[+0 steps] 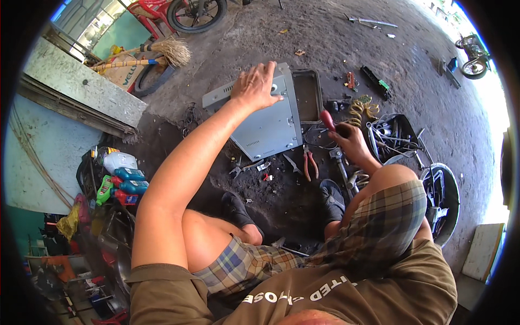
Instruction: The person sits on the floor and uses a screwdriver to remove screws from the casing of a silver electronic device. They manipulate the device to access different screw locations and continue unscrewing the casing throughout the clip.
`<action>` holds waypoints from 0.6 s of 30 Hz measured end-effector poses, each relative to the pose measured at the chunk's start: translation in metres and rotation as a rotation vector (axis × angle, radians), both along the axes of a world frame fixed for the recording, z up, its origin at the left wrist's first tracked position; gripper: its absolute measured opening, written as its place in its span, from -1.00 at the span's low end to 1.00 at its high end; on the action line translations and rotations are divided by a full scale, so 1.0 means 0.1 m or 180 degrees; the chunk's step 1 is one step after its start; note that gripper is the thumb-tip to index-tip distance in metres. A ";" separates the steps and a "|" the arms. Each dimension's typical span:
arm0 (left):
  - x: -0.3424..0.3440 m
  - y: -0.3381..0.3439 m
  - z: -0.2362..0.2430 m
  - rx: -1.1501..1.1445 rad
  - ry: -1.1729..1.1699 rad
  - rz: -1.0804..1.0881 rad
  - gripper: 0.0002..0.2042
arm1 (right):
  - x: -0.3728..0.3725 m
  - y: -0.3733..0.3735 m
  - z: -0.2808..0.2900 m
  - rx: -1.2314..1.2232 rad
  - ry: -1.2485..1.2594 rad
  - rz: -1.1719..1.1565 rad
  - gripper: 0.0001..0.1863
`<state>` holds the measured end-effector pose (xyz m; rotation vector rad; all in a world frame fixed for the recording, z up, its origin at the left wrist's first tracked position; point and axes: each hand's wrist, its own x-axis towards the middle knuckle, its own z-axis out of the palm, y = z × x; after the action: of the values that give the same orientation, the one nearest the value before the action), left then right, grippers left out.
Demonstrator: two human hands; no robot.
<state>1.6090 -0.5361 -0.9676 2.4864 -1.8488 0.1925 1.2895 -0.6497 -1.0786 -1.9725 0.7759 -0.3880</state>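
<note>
A grey metal case (265,127) with vent slots and small round feet sits on the dark ground in front of me. My left hand (253,89) grips its far upper edge, the thumb lying on the flat face and the fingers reaching over. To the right of the case, my right hand (351,145) is closed around a screwdriver, whose red handle (327,120) sticks up past the fingers. The screwdriver's shaft cannot be made out. Red-handled pliers (311,163) lie between the case and my right foot. Beyond the case's right side is a dark rectangular tray (309,89).
Coiled springs (357,111) and a tool-filled bin (395,135) stand to the right. A round tub (445,200) holds metal parts beside my right knee. Bottles (127,176) crowd the left. A broom (170,51) and a motorbike wheel (196,13) are farther off.
</note>
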 end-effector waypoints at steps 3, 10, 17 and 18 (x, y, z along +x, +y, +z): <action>0.04 -0.02 -0.05 -0.0065 0.0011 -0.0022 -0.01 | 0.20 -0.05 0.27 0.0135 -0.0073 0.0124 -0.55; 0.07 -0.07 -0.10 -0.0196 -0.0164 0.0010 0.01 | 0.29 0.13 0.53 0.4260 -0.1764 0.1259 -0.41; 0.04 -0.14 -0.12 -0.0211 -0.0267 0.0025 -0.01 | 0.47 0.27 0.39 0.3054 -0.1638 0.0830 -0.53; 0.04 -0.13 -0.12 -0.0206 -0.0303 0.0043 0.00 | 0.48 0.30 0.40 0.2715 -0.1495 0.0647 -0.54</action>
<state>1.6130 -0.5494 -0.9796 2.4881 -1.8287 0.3715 1.3380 -0.6192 -1.0387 -1.0809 0.3356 -0.3077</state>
